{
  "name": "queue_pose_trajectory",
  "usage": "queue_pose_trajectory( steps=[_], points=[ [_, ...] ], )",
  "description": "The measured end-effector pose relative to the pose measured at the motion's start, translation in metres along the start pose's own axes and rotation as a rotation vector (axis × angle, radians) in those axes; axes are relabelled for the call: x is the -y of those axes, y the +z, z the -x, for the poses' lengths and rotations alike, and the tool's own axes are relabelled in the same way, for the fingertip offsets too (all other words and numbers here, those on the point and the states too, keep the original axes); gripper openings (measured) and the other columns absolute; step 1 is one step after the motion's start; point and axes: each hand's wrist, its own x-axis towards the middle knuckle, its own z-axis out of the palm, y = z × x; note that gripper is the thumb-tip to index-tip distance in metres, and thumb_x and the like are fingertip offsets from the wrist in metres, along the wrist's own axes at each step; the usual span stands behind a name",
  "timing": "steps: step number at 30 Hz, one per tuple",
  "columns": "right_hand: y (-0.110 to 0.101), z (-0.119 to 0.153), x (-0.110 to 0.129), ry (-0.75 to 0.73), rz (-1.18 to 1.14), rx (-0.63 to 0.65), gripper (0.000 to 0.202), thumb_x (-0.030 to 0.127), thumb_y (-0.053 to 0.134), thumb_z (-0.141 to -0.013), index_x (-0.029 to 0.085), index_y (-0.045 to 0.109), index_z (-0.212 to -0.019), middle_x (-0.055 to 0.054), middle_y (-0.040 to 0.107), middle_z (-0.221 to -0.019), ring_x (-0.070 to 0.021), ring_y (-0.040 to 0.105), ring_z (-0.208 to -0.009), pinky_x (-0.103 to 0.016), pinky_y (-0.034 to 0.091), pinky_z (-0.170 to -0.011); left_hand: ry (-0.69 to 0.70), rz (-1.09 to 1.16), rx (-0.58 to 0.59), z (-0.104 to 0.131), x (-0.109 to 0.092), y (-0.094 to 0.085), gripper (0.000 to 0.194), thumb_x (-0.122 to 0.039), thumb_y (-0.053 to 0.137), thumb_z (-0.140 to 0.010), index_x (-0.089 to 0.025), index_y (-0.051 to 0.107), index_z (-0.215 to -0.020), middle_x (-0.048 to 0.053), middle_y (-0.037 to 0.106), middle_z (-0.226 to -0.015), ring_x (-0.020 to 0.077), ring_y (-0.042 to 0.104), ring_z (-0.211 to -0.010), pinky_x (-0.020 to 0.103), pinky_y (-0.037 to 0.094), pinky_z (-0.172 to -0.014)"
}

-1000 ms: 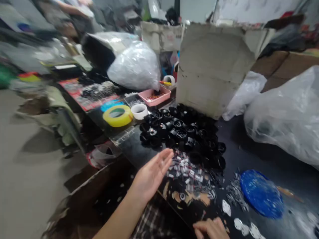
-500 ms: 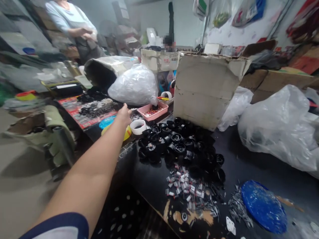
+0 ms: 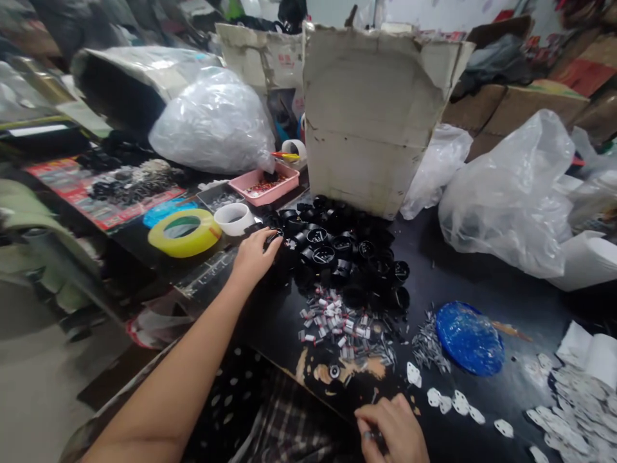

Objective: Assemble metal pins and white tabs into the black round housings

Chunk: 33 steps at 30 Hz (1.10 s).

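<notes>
My left hand (image 3: 255,254) is at the left edge of a pile of black round plastic caps (image 3: 324,254), its fingers and thumb curled around one black cap (image 3: 276,234). Some of the caps carry pale marks on their faces. Low in the view, my right hand (image 3: 393,429) is closed at the table's front edge, with a small dark piece partly showing between its fingers; its kind is unclear. Small grey-and-white parts with red bits (image 3: 337,321) lie heaped before the caps. A small round piece (image 3: 334,372) sits on the worn patch nearby.
A blue round lid (image 3: 470,337) lies beside thin grey pins (image 3: 429,344). White flat plates (image 3: 578,405) spread at right. Yellow tape (image 3: 184,233), a white tape roll (image 3: 234,218) and a pink tray (image 3: 265,183) stand left. A tall carton (image 3: 361,122) and plastic bags (image 3: 511,193) stand behind.
My left hand has come back from near the pink tray to the black caps. My right hand has come into view at the bottom. The view has tilted down and shifted right.
</notes>
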Motion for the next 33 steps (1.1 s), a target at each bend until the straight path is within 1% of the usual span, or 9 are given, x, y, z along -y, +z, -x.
queue_pose_trajectory(
  steps=[3, 7, 16, 19, 23, 25, 28, 30, 33],
  points=[
    [-0.011, -0.007, 0.009, 0.07, -0.026, 0.052, 0.016, 0.013, 0.048, -0.083, 0.024, 0.06, -0.082, 0.003, 0.062, -0.065, -0.014, 0.052, -0.057, -0.029, 0.034, -0.06, 0.026, -0.051, 0.018, 0.004, -0.01, 0.014, 0.029, -0.041, 0.054, -0.088, -0.023, 0.067, -0.107, 0.013, 0.064, -0.132, 0.0299, 0.052, -0.128, 0.044, 0.031, -0.113],
    [-0.023, -0.013, 0.017, 0.127, -0.057, 0.1, 0.016, 0.014, 0.049, -0.085, 0.023, 0.062, -0.084, 0.002, 0.064, -0.069, -0.0139, 0.053, -0.061, -0.029, 0.033, -0.063, 0.043, -0.082, 0.016, 0.018, -0.029, 0.034, 0.033, -0.042, 0.055, -0.088, -0.02, 0.065, -0.111, 0.016, 0.058, -0.138, 0.0329, 0.045, -0.134, 0.047, 0.026, -0.115],
    [-0.025, -0.01, 0.016, 0.16, -0.074, 0.132, 0.015, 0.016, 0.049, -0.088, 0.022, 0.063, -0.084, 0.001, 0.064, -0.071, -0.0143, 0.052, -0.065, -0.03, 0.032, -0.065, 0.016, -0.087, -0.032, 0.031, -0.059, 0.069, 0.036, -0.04, 0.056, -0.089, -0.017, 0.061, -0.116, 0.019, 0.052, -0.142, 0.0344, 0.041, -0.137, 0.048, 0.024, -0.116],
    [-0.025, -0.01, 0.016, 0.159, -0.082, 0.131, 0.016, 0.016, 0.049, -0.087, 0.022, 0.063, -0.085, 0.001, 0.064, -0.072, -0.0143, 0.052, -0.065, -0.03, 0.032, -0.065, 0.018, -0.043, -0.03, 0.031, -0.068, 0.072, 0.032, -0.037, 0.053, -0.091, -0.019, 0.062, -0.116, 0.017, 0.05, -0.145, 0.0336, 0.039, -0.139, 0.049, 0.026, -0.115],
    [-0.025, -0.009, 0.014, 0.173, -0.093, 0.138, 0.017, 0.016, 0.047, -0.087, 0.022, 0.063, -0.085, 0.0, 0.064, -0.072, -0.0145, 0.052, -0.066, -0.03, 0.033, -0.066, 0.106, 0.039, -0.022, 0.047, -0.09, 0.058, 0.034, -0.031, 0.044, -0.095, -0.02, 0.059, -0.123, 0.013, 0.047, -0.15, 0.0278, 0.03, -0.145, 0.047, 0.015, -0.12],
    [-0.026, -0.009, 0.013, 0.179, -0.094, 0.161, 0.016, 0.016, 0.048, -0.086, 0.021, 0.063, -0.086, 0.0, 0.064, -0.073, -0.0144, 0.052, -0.066, -0.03, 0.034, -0.067, 0.194, 0.087, 0.031, 0.067, -0.105, 0.051, 0.035, -0.033, 0.041, -0.096, -0.021, 0.059, -0.125, 0.011, 0.053, -0.143, 0.0268, 0.038, -0.14, 0.044, 0.018, -0.119],
    [-0.027, -0.009, 0.013, 0.183, -0.08, 0.171, 0.016, 0.014, 0.049, -0.084, 0.021, 0.063, -0.085, 0.0, 0.064, -0.073, -0.0145, 0.051, -0.066, -0.031, 0.033, -0.067, 0.306, 0.113, 0.235, 0.105, -0.125, 0.054, 0.032, -0.037, 0.057, -0.089, -0.025, 0.066, -0.117, 0.009, 0.067, -0.123, 0.0295, 0.055, -0.12, 0.042, 0.032, -0.111],
    [-0.026, -0.009, 0.013, 0.182, -0.073, 0.179, 0.016, 0.014, 0.049, -0.084, 0.021, 0.064, -0.086, 0.0, 0.064, -0.073, -0.0148, 0.051, -0.067, -0.031, 0.032, -0.067, 0.329, 0.102, 0.331, 0.125, -0.134, 0.064, 0.037, -0.036, 0.069, -0.081, -0.027, 0.068, -0.117, 0.01, 0.068, -0.124, 0.0332, 0.055, -0.12, 0.044, 0.03, -0.112],
    [-0.026, -0.008, 0.013, 0.182, -0.084, 0.188, 0.017, 0.015, 0.048, -0.086, 0.021, 0.064, -0.087, -0.001, 0.065, -0.075, -0.0149, 0.051, -0.068, -0.031, 0.032, -0.068, 0.31, 0.105, 0.362, 0.137, -0.139, 0.077, 0.041, -0.031, 0.068, -0.082, -0.026, 0.066, -0.122, 0.012, 0.064, -0.131, 0.0368, 0.048, -0.126, 0.05, 0.022, -0.115]
  ],
)
